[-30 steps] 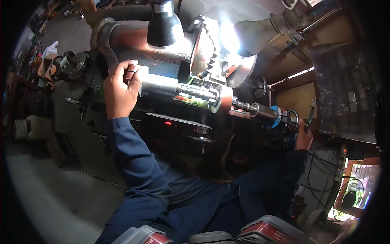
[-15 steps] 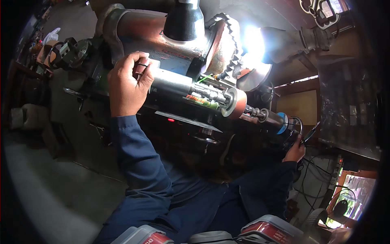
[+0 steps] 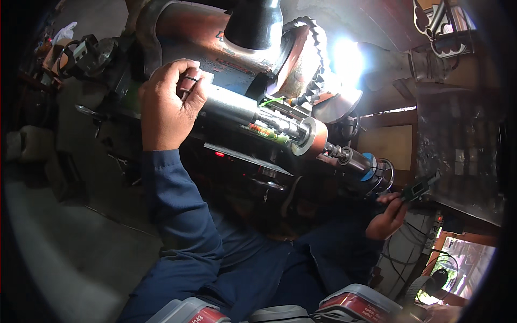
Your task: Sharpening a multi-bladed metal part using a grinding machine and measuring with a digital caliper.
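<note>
My left hand (image 3: 171,105) is closed around the left end of a silver metal cylinder (image 3: 229,105), thumb and curled fingers against it. From the cylinder a stepped metal shaft (image 3: 280,123) runs right, through a reddish-brown wheel (image 3: 311,137) with a steel face. Farther along, a dark cylindrical holder with a blue ring (image 3: 369,167) bears the shaft's other end. Lower right, my right hand (image 3: 385,219) grips a digital caliper (image 3: 417,189), dark with a small display. The caliper points up and right, apart from the shaft.
A worn machine body (image 3: 199,37) stands behind the shaft. A black lamp-like cone (image 3: 254,24) hangs before it, and a bright light (image 3: 347,59) glares to its right. Below the shaft lies a flat metal plate (image 3: 247,159). Clear-lidded red containers (image 3: 358,304) sit at the lower edge.
My right hand has moved down, away from the holder, turning the caliper so its display shows. My left hand keeps its grip on the cylinder. The whole view has shifted slightly.
</note>
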`<action>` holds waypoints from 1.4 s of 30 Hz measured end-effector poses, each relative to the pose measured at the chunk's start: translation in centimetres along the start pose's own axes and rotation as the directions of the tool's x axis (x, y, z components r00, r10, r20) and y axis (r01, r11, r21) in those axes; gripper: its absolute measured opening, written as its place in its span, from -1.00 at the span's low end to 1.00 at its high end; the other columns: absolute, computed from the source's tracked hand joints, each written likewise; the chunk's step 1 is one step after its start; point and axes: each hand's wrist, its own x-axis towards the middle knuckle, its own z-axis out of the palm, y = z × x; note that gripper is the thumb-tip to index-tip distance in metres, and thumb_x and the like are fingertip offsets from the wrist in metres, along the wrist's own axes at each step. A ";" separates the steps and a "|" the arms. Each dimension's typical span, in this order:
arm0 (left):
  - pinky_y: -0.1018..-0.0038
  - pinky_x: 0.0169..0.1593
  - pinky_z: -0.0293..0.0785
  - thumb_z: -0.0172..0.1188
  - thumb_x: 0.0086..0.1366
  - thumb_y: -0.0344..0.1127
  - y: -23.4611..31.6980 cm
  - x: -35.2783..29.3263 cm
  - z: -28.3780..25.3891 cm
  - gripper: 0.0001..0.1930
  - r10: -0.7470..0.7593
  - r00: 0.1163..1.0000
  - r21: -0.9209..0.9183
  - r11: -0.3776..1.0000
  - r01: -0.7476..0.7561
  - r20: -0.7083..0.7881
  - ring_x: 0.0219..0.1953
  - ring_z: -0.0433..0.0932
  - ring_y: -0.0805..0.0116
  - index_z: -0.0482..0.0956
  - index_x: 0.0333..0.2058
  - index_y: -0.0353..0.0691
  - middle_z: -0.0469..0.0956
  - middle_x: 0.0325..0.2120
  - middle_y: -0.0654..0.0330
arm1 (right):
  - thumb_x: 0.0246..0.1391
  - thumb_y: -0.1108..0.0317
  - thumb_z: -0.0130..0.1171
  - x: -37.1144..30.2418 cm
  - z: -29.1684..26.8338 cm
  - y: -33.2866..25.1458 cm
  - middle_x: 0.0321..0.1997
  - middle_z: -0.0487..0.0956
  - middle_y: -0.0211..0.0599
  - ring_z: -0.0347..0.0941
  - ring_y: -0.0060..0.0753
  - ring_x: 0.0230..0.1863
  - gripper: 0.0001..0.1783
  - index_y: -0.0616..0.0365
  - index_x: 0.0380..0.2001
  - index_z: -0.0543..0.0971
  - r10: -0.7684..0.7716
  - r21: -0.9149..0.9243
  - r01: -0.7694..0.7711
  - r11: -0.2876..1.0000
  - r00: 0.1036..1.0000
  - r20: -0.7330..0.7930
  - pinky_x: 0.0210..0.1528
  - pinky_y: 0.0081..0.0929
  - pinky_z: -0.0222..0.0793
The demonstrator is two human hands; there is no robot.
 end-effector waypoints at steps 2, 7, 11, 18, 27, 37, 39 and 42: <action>0.52 -0.30 0.49 0.35 0.13 -0.37 -0.1 -0.2 -0.2 -0.78 -0.015 1.000 -0.026 1.000 0.015 -0.009 -0.51 0.51 0.51 0.56 -0.27 -0.27 0.56 -0.46 0.25 | 0.38 0.22 -0.11 -1.7 0.8 -2.1 -0.42 0.38 -0.37 0.27 -0.58 -0.45 -0.68 0.30 -0.13 0.45 0.100 0.084 -0.120 0.989 0.973 0.206 -0.41 -0.60 0.25; 0.52 -0.11 0.53 0.27 0.23 -0.40 -0.6 -0.6 -0.3 -0.78 0.052 0.999 0.076 0.996 -0.052 0.013 -0.16 0.58 0.37 0.56 -0.16 -0.33 0.60 -0.23 0.11 | 0.36 0.15 -0.04 -6.6 4.6 -4.1 -0.31 0.41 -0.36 0.28 -0.61 -0.41 -0.60 0.33 -0.02 0.45 0.391 0.117 -0.553 0.825 0.708 0.588 -0.38 -0.63 0.24; 0.50 -0.11 0.54 0.27 0.22 -0.40 -0.6 -0.9 -0.6 -0.77 0.066 0.998 0.107 0.992 -0.065 -0.004 -0.13 0.58 0.33 0.57 -0.17 -0.33 0.59 -0.22 0.09 | 0.34 0.15 0.00 -8.0 8.1 -5.9 -0.34 0.39 -0.36 0.28 -0.62 -0.45 -0.61 0.26 0.03 0.39 0.395 0.185 -0.722 0.666 0.553 0.734 -0.44 -0.64 0.23; 0.23 0.09 0.24 0.35 0.08 -0.19 -0.4 -1.5 -0.7 -0.68 -0.018 1.000 0.153 0.988 0.022 -0.025 -0.01 0.54 0.22 0.58 -0.18 -0.09 0.60 -0.17 0.23 | 0.31 0.12 0.04 -10.3 11.1 -6.2 -0.51 0.29 -0.41 0.07 -0.67 -0.64 -0.67 -0.12 0.04 0.26 0.321 0.213 -0.922 0.322 0.319 0.892 -0.62 -0.67 0.03; 0.24 0.08 0.24 0.37 0.04 -0.22 -0.5 -1.1 -0.1 -0.69 0.017 0.998 0.144 0.990 -0.008 -0.061 -0.04 0.56 0.23 0.61 -0.21 -0.10 0.62 -0.19 0.23 | 0.29 0.04 -0.04 -10.4 13.0 -6.4 -0.62 0.23 -0.44 0.07 -0.59 -0.68 -0.58 0.08 0.06 0.33 0.398 0.243 -0.967 0.078 0.254 0.881 -0.65 -0.63 0.01; 0.27 0.11 0.25 0.40 0.00 -0.25 -0.7 -1.3 -0.4 -0.64 0.056 0.994 0.172 0.984 -0.040 -0.091 -0.05 0.60 0.25 0.62 -0.18 -0.11 0.64 -0.18 0.20 | 0.26 0.08 -0.16 -11.1 14.8 -7.4 -0.63 0.23 -0.41 0.09 -0.53 -0.68 -0.61 0.11 -0.02 0.36 0.586 0.249 -0.968 -0.018 0.192 0.787 -0.68 -0.58 0.00; 0.26 0.11 0.25 0.40 -0.01 -0.25 -0.7 -1.3 -0.4 -0.64 0.059 0.994 0.172 0.984 -0.042 -0.092 -0.04 0.60 0.26 0.62 -0.17 -0.11 0.64 -0.20 0.21 | 0.25 0.10 -0.16 -11.2 14.8 -7.1 -0.63 0.23 -0.40 0.07 -0.52 -0.69 -0.62 0.12 -0.03 0.35 0.577 0.256 -0.966 -0.024 0.196 0.793 -0.69 -0.57 -0.02; 0.26 0.11 0.26 0.41 -0.01 -0.25 -0.7 -1.2 -0.7 -0.63 0.059 0.994 0.182 0.982 -0.042 -0.091 -0.02 0.59 0.26 0.62 -0.17 -0.12 0.65 -0.23 0.23 | 0.27 0.09 -0.17 -11.2 15.3 -7.6 -0.63 0.22 -0.39 0.07 -0.53 -0.69 -0.62 0.12 -0.02 0.35 0.586 0.247 -0.969 -0.016 0.191 0.788 -0.70 -0.57 -0.03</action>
